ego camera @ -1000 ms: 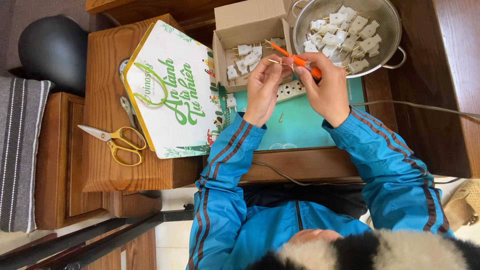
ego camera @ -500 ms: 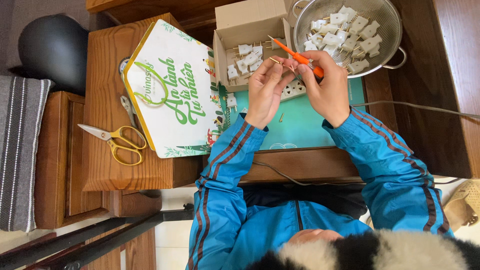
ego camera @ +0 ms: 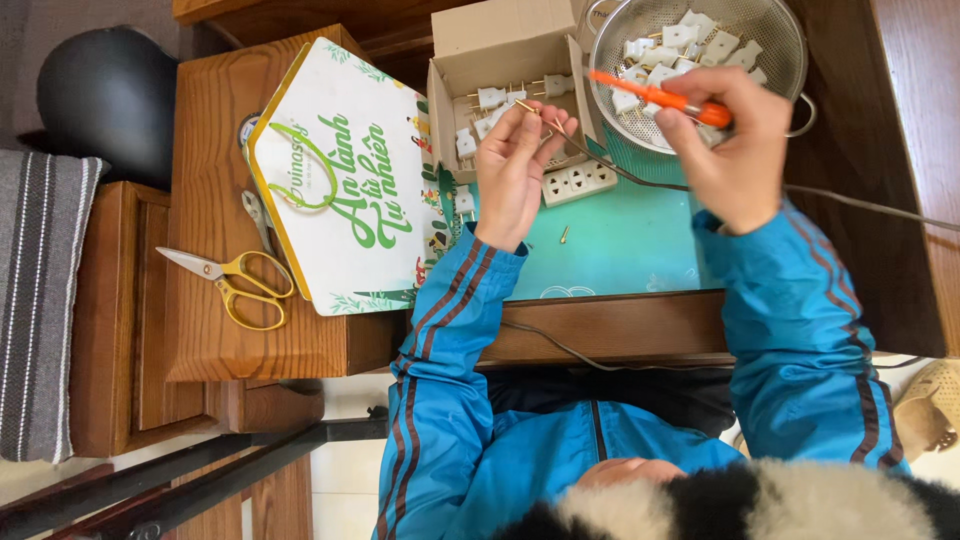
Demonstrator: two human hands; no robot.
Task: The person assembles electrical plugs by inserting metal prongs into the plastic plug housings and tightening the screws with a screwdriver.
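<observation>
Pinched between thumb and fingertips, the left hand (ego camera: 512, 170) holds a small brass pin (ego camera: 527, 106) at the middle top of the frame, just in front of the open cardboard box (ego camera: 500, 45). The right hand (ego camera: 735, 150), upper right, is closed around an orange-handled screwdriver (ego camera: 660, 97) whose shaft lies across the metal colander (ego camera: 700, 60) of white plugs (ego camera: 700, 35).

Judging from this, the pin is the likeliest thing to go astray: it is tiny, held only at the tips, and a slip would probably drop it onto the teal mat (ego camera: 610, 240) or down among the plugs in the box, where it would be hard to pick out. One loose brass piece (ego camera: 564, 235) already lies on the mat below the white power strip (ego camera: 578, 182). The screwdriver tip is close to the colander rim, so a careless swing could tip plugs out or catch the thin grey cable (ego camera: 860, 205) that runs off to the right edge.

Going by size for the rest: a dark rounded object (ego camera: 105, 100) sits at the upper left, a grey striped cloth (ego camera: 40, 300) at the left edge, a green and white printed board (ego camera: 345, 180) left of centre, and yellow-handled scissors (ego camera: 235, 285) on the wooden stand (ego camera: 200, 340) beside it. The board crowds the box's left side, leaving the left hand little room there.
</observation>
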